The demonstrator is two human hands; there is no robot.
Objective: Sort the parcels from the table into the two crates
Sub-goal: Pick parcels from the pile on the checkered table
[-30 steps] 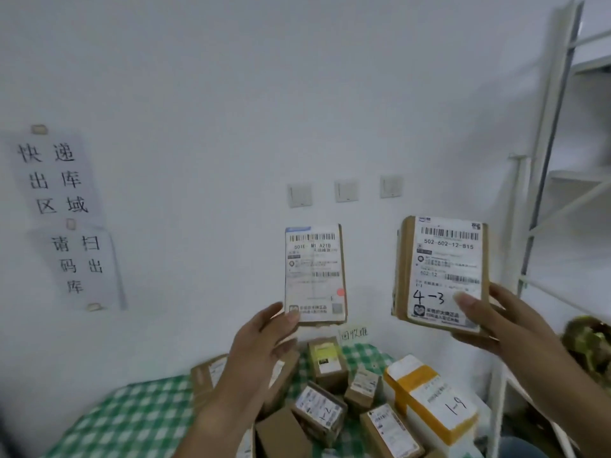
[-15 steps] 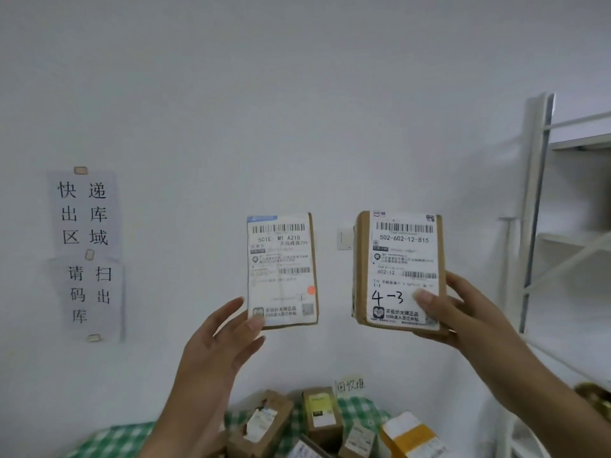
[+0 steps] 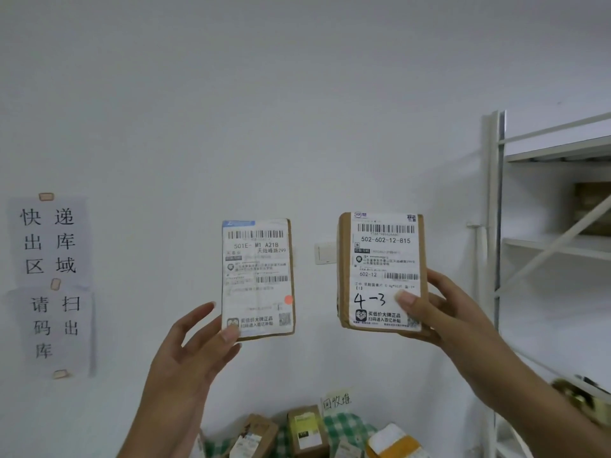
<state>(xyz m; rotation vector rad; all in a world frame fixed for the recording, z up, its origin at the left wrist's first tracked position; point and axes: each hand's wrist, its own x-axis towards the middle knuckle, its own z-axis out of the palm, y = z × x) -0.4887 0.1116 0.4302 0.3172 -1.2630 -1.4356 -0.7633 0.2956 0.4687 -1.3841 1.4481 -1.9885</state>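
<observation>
Parcels: two small cardboard boxes are held up in front of the white wall (image 3: 297, 94), labels facing the person.
Left parcel: the flat thin box (image 3: 258, 279) with "501E" printed on its label sits at about 9 o'clock from the other box, with a gap between them.
Left hand: the left hand (image 3: 185, 355) pinches this box at its bottom left corner, thumb on the front, the other fingers spread loosely.
Right parcel: the thicker box marked 4-3 (image 3: 380, 272) is upright.
Right hand: the right hand (image 3: 443, 312) grips it at the lower right corner, thumb pressed on the label, fingers curled behind.
Feel: both look light, since one hand lifts each. The cardboard looks stiff and not slippery. The thin box may bend if squeezed hard.
Best hold: I think the edges and corners, as now, so the labels can be read.
Table: at 6 o'clock, more parcels (image 3: 307, 431) lie on the green checked cloth (image 3: 344, 424).
Crates: not in view.
Shelf: the white rack (image 3: 496, 259) stands at 3 o'clock.
</observation>
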